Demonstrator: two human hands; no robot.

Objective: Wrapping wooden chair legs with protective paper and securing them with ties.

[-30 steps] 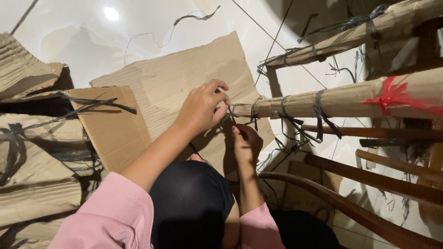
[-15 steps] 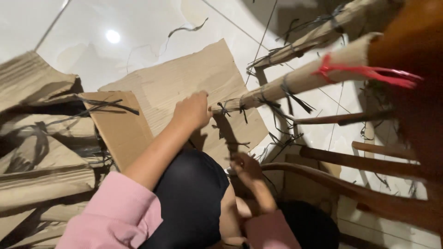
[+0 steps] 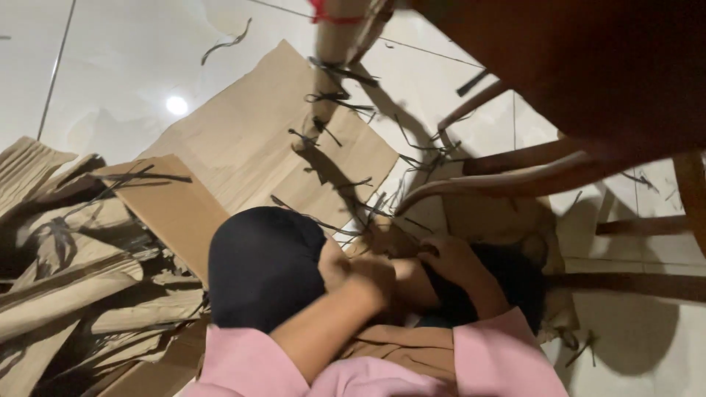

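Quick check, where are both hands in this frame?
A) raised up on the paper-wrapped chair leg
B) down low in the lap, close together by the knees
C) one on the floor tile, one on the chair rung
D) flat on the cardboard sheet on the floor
B: the left hand and right hand sit close together low in the lap beside the dark-clad knee, well away from the paper-wrapped chair leg at the top.

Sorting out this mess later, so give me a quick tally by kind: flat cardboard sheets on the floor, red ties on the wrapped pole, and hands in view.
Flat cardboard sheets: 2 (large, small)
Red tie: 1
Hands: 2 (left hand, right hand)
Total: 5
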